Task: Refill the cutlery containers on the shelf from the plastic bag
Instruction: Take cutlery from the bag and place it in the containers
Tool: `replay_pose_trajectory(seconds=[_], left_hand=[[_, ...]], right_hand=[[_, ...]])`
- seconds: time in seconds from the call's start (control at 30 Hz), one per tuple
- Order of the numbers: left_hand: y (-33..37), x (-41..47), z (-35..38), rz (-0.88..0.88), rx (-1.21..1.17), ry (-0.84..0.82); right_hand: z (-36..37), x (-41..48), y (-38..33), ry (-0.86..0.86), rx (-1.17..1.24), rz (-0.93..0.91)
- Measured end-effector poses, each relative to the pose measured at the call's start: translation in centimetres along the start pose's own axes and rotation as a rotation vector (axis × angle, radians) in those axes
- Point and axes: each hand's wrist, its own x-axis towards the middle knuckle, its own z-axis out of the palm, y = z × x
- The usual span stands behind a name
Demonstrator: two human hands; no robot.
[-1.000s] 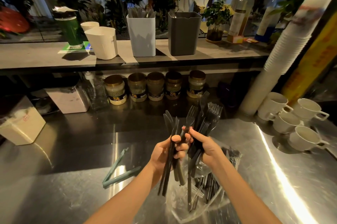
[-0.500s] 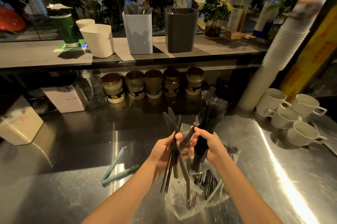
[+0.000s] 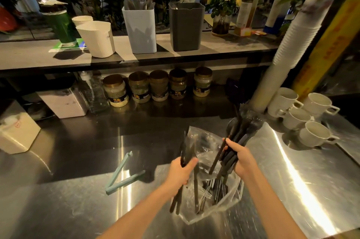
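A steel counter [image 3: 78,209] under a plant-backed shelf [image 3: 29,53].
The left hand [image 3: 180,170] curls tight round black knives [image 3: 186,151], the right hand [image 3: 241,159] round forks [image 3: 240,133], above the plastic bag [image 3: 230,206]; 5 jars [image 3: 158,86] line the back.

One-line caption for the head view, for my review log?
Left hand and right hand each grip black cutlery over the plastic bag on the counter.

You can reach the far shelf [image 3: 29,53] straight over the middle of the counter [image 3: 81,161]. At right, the leaning cup stack [image 3: 292,44] and mugs [image 3: 311,133] hem you in; a white tub [image 3: 97,41] stands just left of the white container [image 3: 140,30].
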Motion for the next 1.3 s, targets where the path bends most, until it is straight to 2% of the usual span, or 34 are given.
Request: replay_pose_trajectory(seconds=[0.07,0.17,0.27,0.33,0.47,0.57,0.63,0.7,0.77,0.87,0.93,1.07,1.17,1.3], left_hand=[[-1.4,0.1,1.1,0.032,0.188,0.060],[-2.3,0.7,2.0,-0.039,0.105,0.112],[-2.8,1.5,2.3,-0.010,0.353,0.177],[-2.5,1.3,2.6,-0.019,0.396,0.165],[-1.8,1.6,2.8,-0.050,0.335,0.153],[-0.9,1.6,1.9,0.019,0.284,0.105],[0.4,1.5,0.8,0.089,0.328,0.130],[2.3,1.1,-0.2,0.135,0.256,0.185],[4.2,0.8,-0.7,0.130,0.022,0.188],[6.7,0.0,-0.5,0.129,-0.362,0.112],[7.7,-0.6,-0.2,0.156,-0.471,0.042],[8.6,-1.8,0.5,0.270,-0.339,0.014],[9.2,-2.4,1.0,0.218,-0.190,0.046],[9.8,-3.2,1.3,0.210,-0.317,-0.094]], right_hand=[[-0.1,-0.6,0.2,-0.028,-0.078,-0.027],[0.0,-2.0,0.3,-0.060,-0.109,-0.016],[0.2,-3.1,0.2,-0.089,-0.125,0.027],[0.2,-3.5,0.2,-0.105,-0.137,0.045],[-0.2,-4.0,0.0,-0.154,-0.151,0.053],[-0.7,-4.0,-0.1,-0.239,-0.136,0.034],[-0.8,-3.9,-0.1,-0.270,-0.100,0.051],[-0.7,-3.8,-0.1,-0.276,-0.100,0.065],[-0.2,-3.9,-0.1,-0.242,-0.154,0.061],[0.8,-3.9,0.3,-0.197,-0.186,0.049],[1.6,-4.1,0.4,-0.239,-0.203,0.054],[2.5,-4.9,0.3,-0.433,-0.145,0.066],[2.7,-5.0,0.4,-0.561,-0.142,0.080],[2.6,-4.8,0.4,-0.683,-0.032,0.167]])
